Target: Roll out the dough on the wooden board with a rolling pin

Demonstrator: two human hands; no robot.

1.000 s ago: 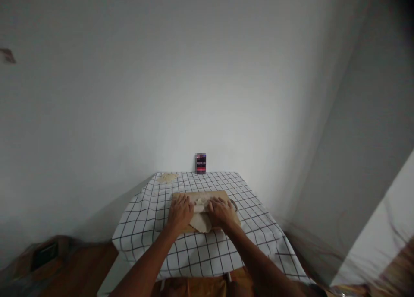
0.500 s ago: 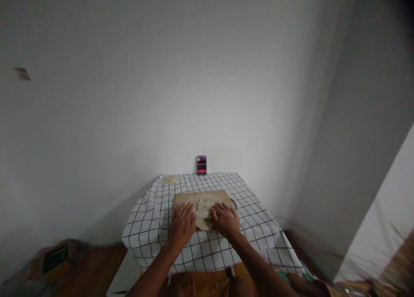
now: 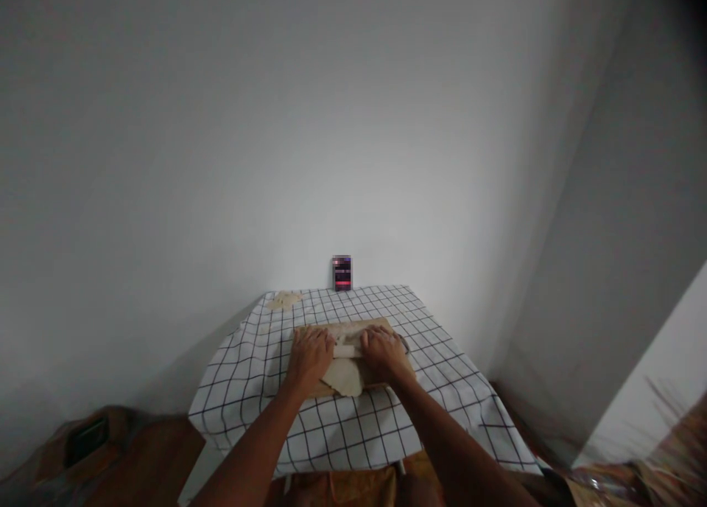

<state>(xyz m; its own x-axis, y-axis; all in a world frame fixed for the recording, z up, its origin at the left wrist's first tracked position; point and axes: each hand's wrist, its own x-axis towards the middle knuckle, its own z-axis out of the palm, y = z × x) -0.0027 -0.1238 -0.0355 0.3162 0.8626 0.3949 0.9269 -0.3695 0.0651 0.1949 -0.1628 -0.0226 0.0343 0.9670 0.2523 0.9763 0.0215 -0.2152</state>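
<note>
A pale rolling pin [image 3: 346, 351] lies crosswise over a flattened sheet of dough [image 3: 343, 376] on a wooden board [image 3: 359, 325]. My left hand [image 3: 312, 354] is over the pin's left end, palm down with the fingers curled forward. Over the right end, my right hand [image 3: 382, 350] is placed the same way. Both ends of the pin are hidden beneath my hands. The near edge of the dough hangs toward me past the pin, while its far part looks rumpled.
A checked cloth [image 3: 442, 367] covers the table. Thin dough pieces [image 3: 284, 300] lie at its back left corner. A phone [image 3: 342, 273] leans against the white wall behind. A dark round edge [image 3: 405, 343] shows by the board's right side. A cardboard box [image 3: 88, 441] sits low at left.
Both hands have pushed the rolling pin away from me, toward the far side of the board. More of the dough's near part now shows. The view has shifted slightly.
</note>
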